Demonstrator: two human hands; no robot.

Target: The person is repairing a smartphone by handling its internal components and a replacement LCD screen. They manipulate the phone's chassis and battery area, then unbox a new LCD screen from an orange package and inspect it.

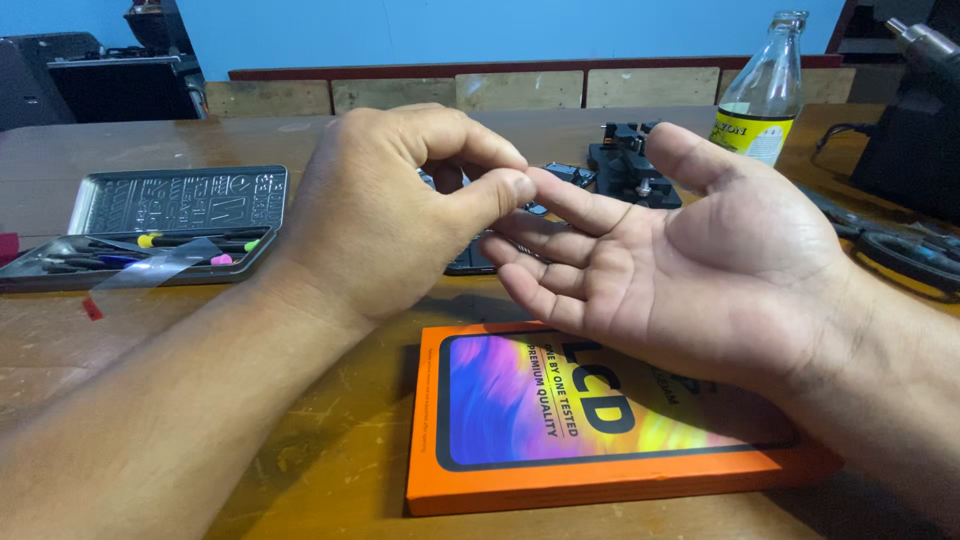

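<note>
Pinching thumb against forefinger, the left hand (385,215) is held closed at the tips just where they meet the index fingertip of the right hand (690,265), which is spread flat, palm up, with nothing clamped in it. Whether a small part is caught in the pinch cannot be told; nothing is visible between the tips. Any such transfer is judged best made low over the wooden table (330,450), with the open palm kept level beneath the pinch so that a dropped piece is caught. Directly below the hands an orange flat box (500,440) with a colourful printed face is lying. A dark device (470,262) is partly hidden behind the hands. To the left, a grey metal tool tray (170,210) with coloured tools is noted; behind, a black fixture (630,165) and a glass bottle (765,90) stand near enough to be knocked.
</note>
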